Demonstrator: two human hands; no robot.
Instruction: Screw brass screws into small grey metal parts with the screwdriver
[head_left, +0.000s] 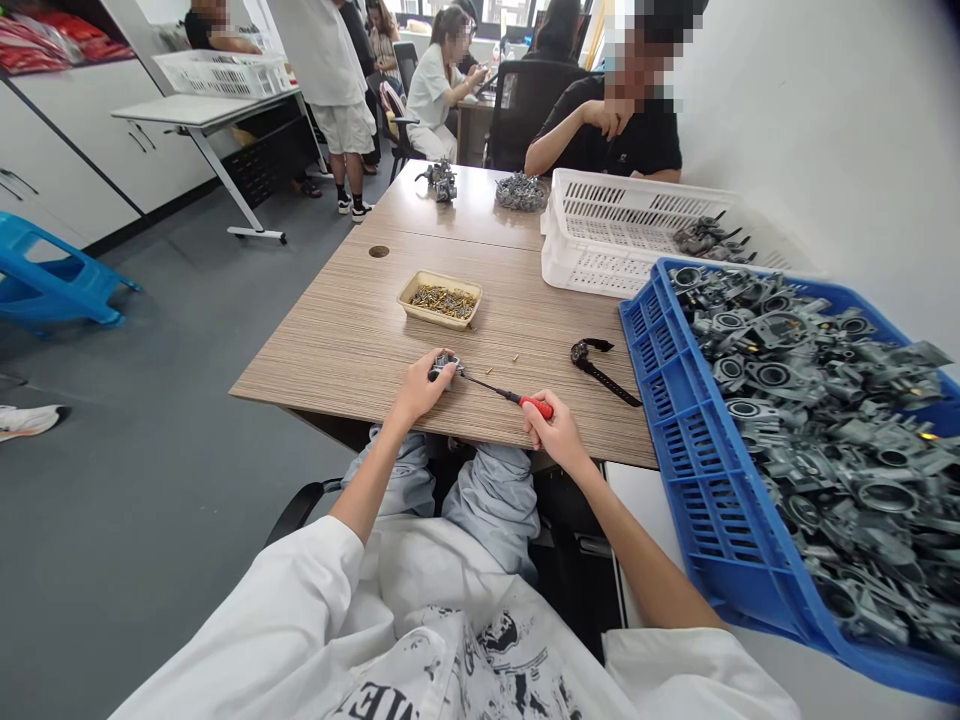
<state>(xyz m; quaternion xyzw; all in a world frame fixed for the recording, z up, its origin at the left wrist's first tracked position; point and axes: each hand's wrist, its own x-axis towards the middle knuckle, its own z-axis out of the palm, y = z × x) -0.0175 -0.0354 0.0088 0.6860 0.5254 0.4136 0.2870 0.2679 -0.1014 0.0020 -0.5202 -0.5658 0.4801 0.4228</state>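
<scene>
Near the front edge of the wood-grain table [330,345], my left hand [424,387] is closed around a small grey metal part [448,362]. My right hand [553,430] grips the red handle of a screwdriver [537,405], whose dark shaft points left, its tip at the metal part. Beyond my hands sits a cream tray [412,307] of small brass-coloured pieces. A few loose brass pieces [489,371] lie on the tabletop near the screwdriver shaft.
A black wristwatch [609,382] lies right of my right hand. A blue crate [686,460] full of metal parts stands at the right, a white basket [592,270] behind it. Metal parts [520,191] rest at the table's far end, where a person [637,130] sits.
</scene>
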